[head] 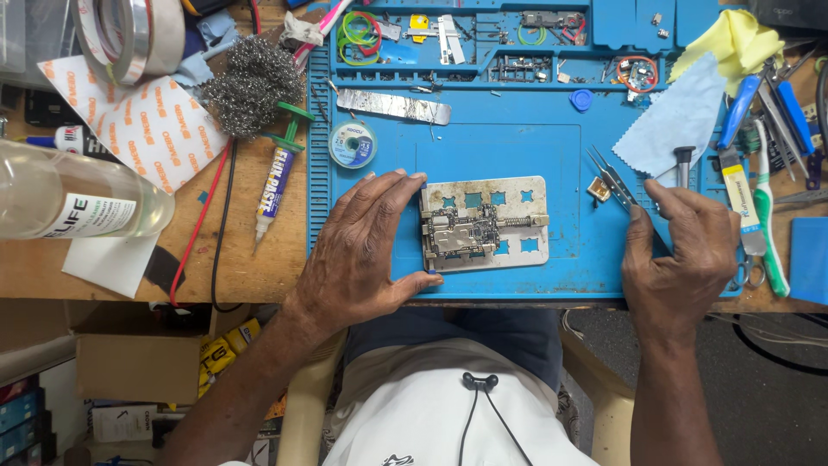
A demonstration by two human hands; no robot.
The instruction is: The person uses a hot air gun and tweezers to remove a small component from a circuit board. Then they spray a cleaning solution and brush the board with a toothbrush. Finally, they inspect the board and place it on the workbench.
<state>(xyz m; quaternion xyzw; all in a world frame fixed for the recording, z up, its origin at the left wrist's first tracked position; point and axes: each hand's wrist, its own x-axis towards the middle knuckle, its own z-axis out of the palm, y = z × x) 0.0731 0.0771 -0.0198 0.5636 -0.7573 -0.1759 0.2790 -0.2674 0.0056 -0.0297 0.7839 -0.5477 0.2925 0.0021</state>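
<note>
Near the front edge of the blue repair mat (517,147) sat a metal board-holder jig (485,223) with a small circuit board (461,233) clamped in its left half. Left hand (362,246) was laid flat against the jig's left side, fingers spread fairly wide, fingertips touching the top left corner and thumb against the bottom left corner, so it was bracing the thing rather than gripping it. Right hand (677,255) rested close to the mat's right edge, fingers curled narrow around a pair of tweezers (614,181), tips sticking out up and to the left, just beside a tiny square component (598,189).

Other stuff: solder wick spool (353,144) just above the left hand, flat metal strip (393,106) further back, grey cloth (677,116) toward the mat's back right corner. Off the mat's left edge, on the wooden tabletop, lay a flux syringe (278,185), a wad of steel wool (250,82) and a clear bottle (73,200) on its side.
</note>
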